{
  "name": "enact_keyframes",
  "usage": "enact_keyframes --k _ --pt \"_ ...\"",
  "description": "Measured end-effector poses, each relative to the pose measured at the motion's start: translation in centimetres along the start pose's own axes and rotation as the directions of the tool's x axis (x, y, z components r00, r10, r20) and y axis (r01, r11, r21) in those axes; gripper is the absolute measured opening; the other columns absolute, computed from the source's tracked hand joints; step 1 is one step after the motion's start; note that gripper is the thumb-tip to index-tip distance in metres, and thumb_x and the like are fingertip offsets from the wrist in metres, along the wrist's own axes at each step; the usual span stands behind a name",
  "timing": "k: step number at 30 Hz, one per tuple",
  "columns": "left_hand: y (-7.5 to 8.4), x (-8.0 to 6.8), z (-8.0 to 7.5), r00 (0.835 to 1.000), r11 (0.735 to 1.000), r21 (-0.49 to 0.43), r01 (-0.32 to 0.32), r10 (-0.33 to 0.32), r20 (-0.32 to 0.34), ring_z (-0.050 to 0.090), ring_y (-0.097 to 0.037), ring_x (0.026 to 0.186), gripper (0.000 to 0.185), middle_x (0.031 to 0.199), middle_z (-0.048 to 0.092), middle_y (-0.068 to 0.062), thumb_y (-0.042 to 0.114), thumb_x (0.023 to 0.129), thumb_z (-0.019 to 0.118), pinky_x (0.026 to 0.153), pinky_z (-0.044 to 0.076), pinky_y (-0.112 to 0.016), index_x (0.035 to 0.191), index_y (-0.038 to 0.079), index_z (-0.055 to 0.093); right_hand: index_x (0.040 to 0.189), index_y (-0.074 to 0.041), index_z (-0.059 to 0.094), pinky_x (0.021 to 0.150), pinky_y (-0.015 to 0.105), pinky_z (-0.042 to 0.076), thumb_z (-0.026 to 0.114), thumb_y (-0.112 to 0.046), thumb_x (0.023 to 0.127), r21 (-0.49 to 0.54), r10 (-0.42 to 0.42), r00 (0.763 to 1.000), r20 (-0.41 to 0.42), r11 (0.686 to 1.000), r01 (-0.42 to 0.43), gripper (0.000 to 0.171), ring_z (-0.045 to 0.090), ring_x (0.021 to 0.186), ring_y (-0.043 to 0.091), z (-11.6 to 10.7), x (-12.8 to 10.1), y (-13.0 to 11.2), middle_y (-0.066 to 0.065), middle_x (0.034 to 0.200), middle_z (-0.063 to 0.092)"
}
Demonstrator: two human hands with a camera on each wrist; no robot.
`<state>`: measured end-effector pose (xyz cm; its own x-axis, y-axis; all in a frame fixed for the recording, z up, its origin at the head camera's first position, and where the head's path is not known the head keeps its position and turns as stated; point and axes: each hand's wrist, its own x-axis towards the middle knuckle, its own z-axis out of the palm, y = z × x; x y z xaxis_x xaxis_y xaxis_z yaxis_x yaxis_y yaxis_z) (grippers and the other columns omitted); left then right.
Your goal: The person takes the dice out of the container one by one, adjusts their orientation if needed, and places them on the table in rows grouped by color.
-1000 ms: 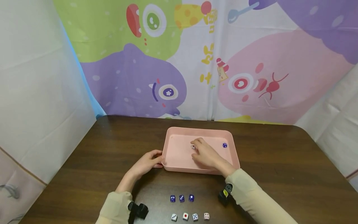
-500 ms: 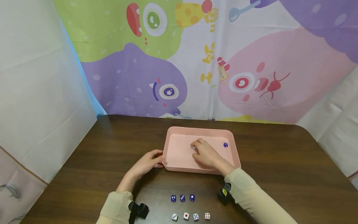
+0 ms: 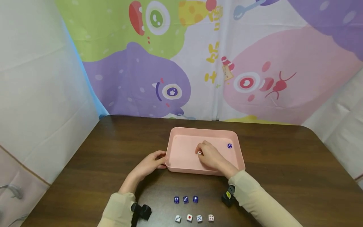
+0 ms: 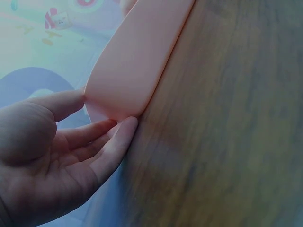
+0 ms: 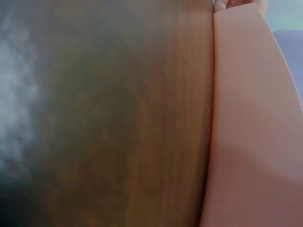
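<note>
My right hand [image 3: 211,155] reaches into a shallow pink tray [image 3: 184,170] and pinches a white die [image 3: 199,152] with a red pip between thumb and fingers. A blue die [image 3: 229,145] lies in the tray's right part, apart from the hand. At the tray's left end, my left hand [image 3: 149,164] touches the outer wall. In the left wrist view, that hand's fairly straight fingers [image 4: 111,153] lie against the tray corner [image 4: 124,90], thumb tip at the rim. The right wrist view shows the tray's side wall [image 5: 255,113] but not the right hand's grip.
Three blue dice [image 3: 185,199] stand in a row on the brown table [image 3: 272,176] in front of the tray. Nearer still is a row of several white dice [image 3: 199,218]. A cartoon-printed curtain [image 3: 204,63] hangs behind the table.
My right hand has closed its fingers on the white die and drawn it slightly right and nearer. The left hand stays at the tray's left end. The head view has shifted slightly.
</note>
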<state>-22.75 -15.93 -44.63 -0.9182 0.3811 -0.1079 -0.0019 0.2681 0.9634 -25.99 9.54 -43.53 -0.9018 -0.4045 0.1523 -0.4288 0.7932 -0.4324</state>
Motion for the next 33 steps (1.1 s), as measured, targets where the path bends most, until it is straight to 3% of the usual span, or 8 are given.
enact_keyframes --k 19,33 --pt "-0.1 0.1 0.2 1.000 1.000 -0.006 -0.004 0.004 -0.004 0.058 -0.029 0.101 0.044 0.124 0.046 -0.030 0.013 0.092 0.050 0.086 0.053 -0.034 0.127 -0.013 0.038 0.083 -0.011 0.060 0.061 0.025 0.043 0.061 -0.003 0.079 0.045 -0.006 1.000 -0.029 0.999 0.007 0.009 0.045 0.068 0.011 -0.7 -1.7 -0.4 -0.001 0.076 0.051" --pt "0.1 0.1 0.1 1.000 1.000 -0.007 -0.004 0.004 0.005 0.058 -0.029 0.102 0.044 0.125 0.046 -0.030 0.012 0.093 0.049 0.086 0.052 -0.034 0.127 -0.014 0.038 0.079 -0.011 0.056 0.057 0.021 0.043 0.062 -0.002 0.077 0.007 -0.073 0.989 -0.132 0.997 0.074 0.011 0.045 0.065 0.010 -1.4 -4.0 -0.2 -0.003 0.073 0.049"
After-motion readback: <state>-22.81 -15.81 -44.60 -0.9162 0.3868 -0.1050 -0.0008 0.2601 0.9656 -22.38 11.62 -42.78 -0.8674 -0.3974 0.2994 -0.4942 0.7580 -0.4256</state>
